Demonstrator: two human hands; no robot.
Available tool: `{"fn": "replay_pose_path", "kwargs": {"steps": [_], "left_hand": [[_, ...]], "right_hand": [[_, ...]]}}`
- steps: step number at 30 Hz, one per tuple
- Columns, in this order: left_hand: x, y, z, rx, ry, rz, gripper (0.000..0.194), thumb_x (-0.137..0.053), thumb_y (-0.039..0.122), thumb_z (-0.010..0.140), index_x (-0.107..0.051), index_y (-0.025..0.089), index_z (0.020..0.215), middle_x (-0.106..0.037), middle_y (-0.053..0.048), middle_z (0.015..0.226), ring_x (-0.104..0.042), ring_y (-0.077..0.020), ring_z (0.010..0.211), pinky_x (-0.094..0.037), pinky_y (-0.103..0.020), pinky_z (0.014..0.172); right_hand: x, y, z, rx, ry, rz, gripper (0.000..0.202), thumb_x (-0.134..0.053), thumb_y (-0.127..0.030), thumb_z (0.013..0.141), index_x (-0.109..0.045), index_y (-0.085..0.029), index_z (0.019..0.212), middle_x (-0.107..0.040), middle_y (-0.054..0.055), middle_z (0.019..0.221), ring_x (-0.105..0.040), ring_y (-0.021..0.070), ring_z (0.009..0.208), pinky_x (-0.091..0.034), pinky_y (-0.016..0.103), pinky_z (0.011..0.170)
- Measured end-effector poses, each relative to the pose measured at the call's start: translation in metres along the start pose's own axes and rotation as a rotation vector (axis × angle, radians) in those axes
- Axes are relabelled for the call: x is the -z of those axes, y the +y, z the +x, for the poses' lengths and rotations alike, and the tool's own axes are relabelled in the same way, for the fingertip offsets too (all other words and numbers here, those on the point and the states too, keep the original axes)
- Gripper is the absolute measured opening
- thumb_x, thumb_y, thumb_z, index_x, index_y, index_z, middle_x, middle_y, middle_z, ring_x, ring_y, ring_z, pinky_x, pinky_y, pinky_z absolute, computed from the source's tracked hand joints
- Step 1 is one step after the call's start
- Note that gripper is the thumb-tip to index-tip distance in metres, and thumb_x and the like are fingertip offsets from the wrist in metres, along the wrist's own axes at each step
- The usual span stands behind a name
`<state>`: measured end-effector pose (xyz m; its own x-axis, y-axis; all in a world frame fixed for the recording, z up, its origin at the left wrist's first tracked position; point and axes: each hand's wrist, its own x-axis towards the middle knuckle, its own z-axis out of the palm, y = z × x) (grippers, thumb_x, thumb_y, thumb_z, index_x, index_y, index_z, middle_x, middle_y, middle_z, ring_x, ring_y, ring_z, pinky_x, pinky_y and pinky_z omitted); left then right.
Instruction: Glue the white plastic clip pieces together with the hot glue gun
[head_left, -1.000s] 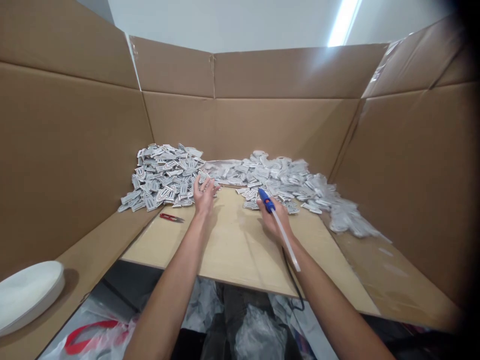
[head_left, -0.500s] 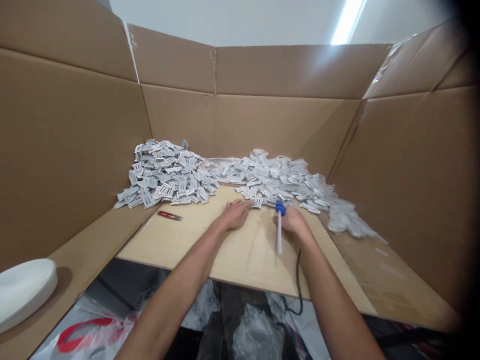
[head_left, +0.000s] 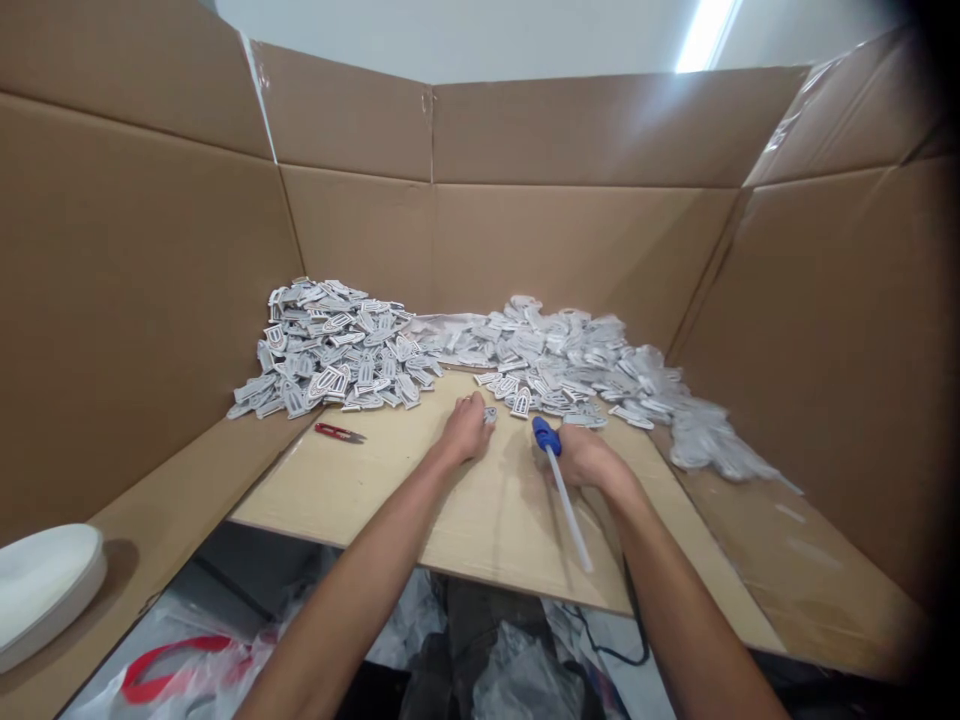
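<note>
My left hand (head_left: 465, 430) is closed on a small grey-and-white clip-shaped piece (head_left: 490, 414), held just above the wooden board (head_left: 375, 490). Most of that piece is hidden by the fingers. In my right hand (head_left: 583, 456) is a blue glue gun (head_left: 546, 436), a long white glue stick (head_left: 568, 508) jutting from its back end toward me. Its nozzle is out of sight beyond the hand. Just past both hands lie loose pieces (head_left: 520, 402) like the one I hold, at the front of the right-hand heap.
A tall heap of grey pieces (head_left: 337, 350) is at the left; another heap (head_left: 570, 350), partly under clear plastic, spreads right. Red thread snips (head_left: 340, 433) lie on the board. Cardboard walls (head_left: 585, 240) surround it. A white bowl (head_left: 52, 590) stands left; a black cord (head_left: 634, 600) hangs right.
My left hand has drawn back from the heap with a piece gripped in it. The glue gun has come slightly toward me and turned, its stick now slanting right.
</note>
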<state>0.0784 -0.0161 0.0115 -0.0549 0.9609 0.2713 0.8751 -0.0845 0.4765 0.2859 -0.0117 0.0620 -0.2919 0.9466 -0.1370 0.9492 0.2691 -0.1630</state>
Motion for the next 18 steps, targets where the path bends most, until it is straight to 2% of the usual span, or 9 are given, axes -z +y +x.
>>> {"fn": "replay_pose_path", "kwargs": {"steps": [3,6,9,14,18], "left_hand": [[0.0009,0.0021,-0.0008,0.103,0.040,-0.127,0.026,-0.053,0.017,0.093,-0.046,0.019,0.117,-0.065,-0.012,0.100,-0.061,-0.0251,0.091,-0.043,-0.032,0.079],[0.0018,0.0033,-0.0023,0.171,0.104,-0.276,0.021,-0.049,0.015,0.094,-0.042,0.021,0.112,-0.065,-0.009,0.094,-0.061,-0.0220,0.085,-0.040,-0.028,0.072],[0.0031,0.0040,-0.0047,0.181,0.159,-0.347,0.020,-0.047,0.014,0.094,-0.041,0.022,0.112,-0.065,-0.009,0.095,-0.062,-0.0213,0.084,-0.040,-0.028,0.071],[0.0018,0.0035,-0.0049,0.126,0.240,-0.363,0.019,-0.044,0.018,0.097,-0.043,0.022,0.115,-0.065,-0.007,0.091,-0.061,-0.0210,0.082,-0.041,-0.029,0.072],[-0.0061,0.0009,-0.0015,0.175,0.242,-0.557,0.013,-0.045,0.020,0.097,-0.045,0.023,0.110,-0.064,-0.004,0.090,-0.061,-0.0160,0.077,-0.043,-0.026,0.070]], "right_hand": [[0.0017,-0.0005,-0.0011,0.004,0.028,0.016,0.009,-0.072,-0.021,0.068,-0.069,-0.017,0.076,-0.072,0.009,0.080,-0.067,0.0221,0.073,-0.040,0.026,0.057],[0.0039,-0.0011,-0.0038,0.025,0.036,0.031,0.015,-0.077,-0.029,0.068,-0.070,-0.018,0.076,-0.071,0.007,0.081,-0.066,0.0214,0.075,-0.041,0.025,0.060],[0.0033,-0.0040,-0.0055,0.044,-0.015,0.017,0.020,-0.082,-0.031,0.064,-0.067,-0.019,0.071,-0.069,0.006,0.075,-0.065,0.0212,0.072,-0.040,0.026,0.059],[-0.0003,-0.0046,-0.0045,0.125,0.005,0.083,0.020,-0.080,-0.021,0.061,-0.060,-0.020,0.064,-0.067,0.005,0.070,-0.060,0.0190,0.062,-0.039,0.028,0.056],[0.0009,0.0017,-0.0054,0.139,0.035,0.137,0.031,-0.085,-0.027,0.056,-0.054,-0.021,0.057,-0.061,0.000,0.060,-0.055,0.0155,0.055,-0.037,0.026,0.053]]}}
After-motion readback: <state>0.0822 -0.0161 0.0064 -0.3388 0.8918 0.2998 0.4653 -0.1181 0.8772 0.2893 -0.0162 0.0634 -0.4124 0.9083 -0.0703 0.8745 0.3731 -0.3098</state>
